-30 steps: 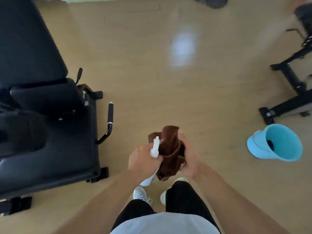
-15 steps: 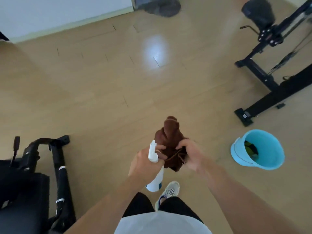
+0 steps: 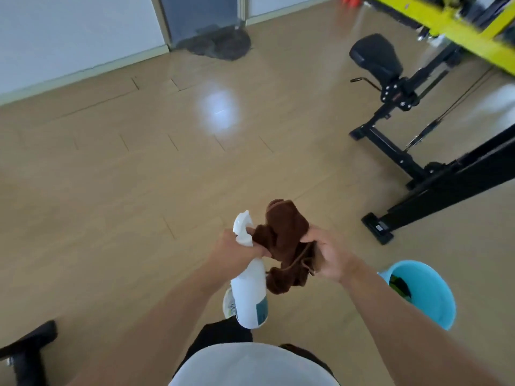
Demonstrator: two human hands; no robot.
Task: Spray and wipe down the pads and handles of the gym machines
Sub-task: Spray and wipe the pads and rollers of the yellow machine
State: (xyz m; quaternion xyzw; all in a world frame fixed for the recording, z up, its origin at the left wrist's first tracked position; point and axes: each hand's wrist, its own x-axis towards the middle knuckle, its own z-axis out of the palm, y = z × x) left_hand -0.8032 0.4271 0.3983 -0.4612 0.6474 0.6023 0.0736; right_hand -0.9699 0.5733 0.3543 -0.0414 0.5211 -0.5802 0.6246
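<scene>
My left hand (image 3: 232, 249) grips the neck of a white spray bottle (image 3: 249, 286), which hangs down in front of my waist. A bunched brown cloth (image 3: 285, 240) sits right beside the bottle's nozzle, and my right hand (image 3: 326, 254) holds it from the right side. A gym machine with a black seat pad (image 3: 374, 58) and a black frame (image 3: 412, 174) stands at the right, well beyond my hands.
A light blue bucket (image 3: 434, 299) with something dark inside stands on the wooden floor at the lower right. A yellow frame (image 3: 457, 29) runs across the top right. Part of another black machine (image 3: 25, 355) shows at the lower left. A dark mat (image 3: 217, 43) lies by the door.
My view has swung right and up: the black bench slid out at the left, and the seat machine and yellow frame came in. Both hands keep the bottle and cloth together.
</scene>
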